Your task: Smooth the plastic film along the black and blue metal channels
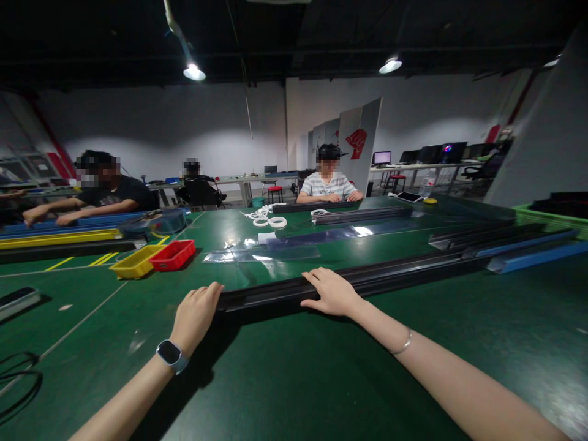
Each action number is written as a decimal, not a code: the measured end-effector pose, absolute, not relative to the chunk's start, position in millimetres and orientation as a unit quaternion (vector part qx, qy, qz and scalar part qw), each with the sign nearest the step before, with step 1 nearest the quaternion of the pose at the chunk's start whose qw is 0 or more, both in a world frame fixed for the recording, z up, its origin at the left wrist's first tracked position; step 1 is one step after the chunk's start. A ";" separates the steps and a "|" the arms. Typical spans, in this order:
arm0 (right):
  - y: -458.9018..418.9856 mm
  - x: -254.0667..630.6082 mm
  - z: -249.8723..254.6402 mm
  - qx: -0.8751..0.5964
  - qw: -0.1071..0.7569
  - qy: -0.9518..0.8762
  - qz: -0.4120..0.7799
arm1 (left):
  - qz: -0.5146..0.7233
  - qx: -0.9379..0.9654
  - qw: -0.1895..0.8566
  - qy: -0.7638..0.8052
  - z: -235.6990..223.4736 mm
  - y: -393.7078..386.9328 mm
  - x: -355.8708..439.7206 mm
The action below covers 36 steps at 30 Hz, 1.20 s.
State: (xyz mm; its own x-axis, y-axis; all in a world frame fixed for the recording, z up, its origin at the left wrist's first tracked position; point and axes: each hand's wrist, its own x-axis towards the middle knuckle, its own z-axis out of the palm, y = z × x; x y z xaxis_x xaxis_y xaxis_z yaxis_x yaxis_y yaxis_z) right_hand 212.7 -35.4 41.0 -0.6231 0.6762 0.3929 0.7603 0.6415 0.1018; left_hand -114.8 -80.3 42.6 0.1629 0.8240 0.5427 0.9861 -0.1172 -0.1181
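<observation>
A long black channel strip (271, 299) lies across the green table in front of me, running from the centre left toward the right. My left hand (195, 312), with a watch at the wrist, is closed around the strip's left end; its fingertips are partly hidden. Farther along, my right hand (331, 291) grips the strip from above, fingers over the top and thumb on the near side. Just beyond the strip lie clear plastic sheets (261, 253) with a small white piece (266, 239) on them.
A yellow bin (136, 263) and a red bin (173, 255) stand at left. Blue channels (537, 256) and a green crate (551, 215) are at right. White tape rolls (277, 222) lie farther back. Co-workers sit across (328, 184) and at left (114, 190). Black cables (22, 376) lie near left.
</observation>
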 end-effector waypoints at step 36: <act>-55.6 197.7 83.7 -0.336 0.150 -0.909 -0.196 | -0.167 -0.896 0.338 -0.234 20.0 -111.6 -76.7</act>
State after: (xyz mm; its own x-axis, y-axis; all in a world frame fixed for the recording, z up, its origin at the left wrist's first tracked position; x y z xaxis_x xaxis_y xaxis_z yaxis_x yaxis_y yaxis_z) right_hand 197.7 -55.6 83.7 -0.7296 0.5511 0.4049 0.6690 0.6978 0.2557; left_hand -76.7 -111.6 20.0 0.8349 0.3069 0.4569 0.5321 -0.6623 -0.5275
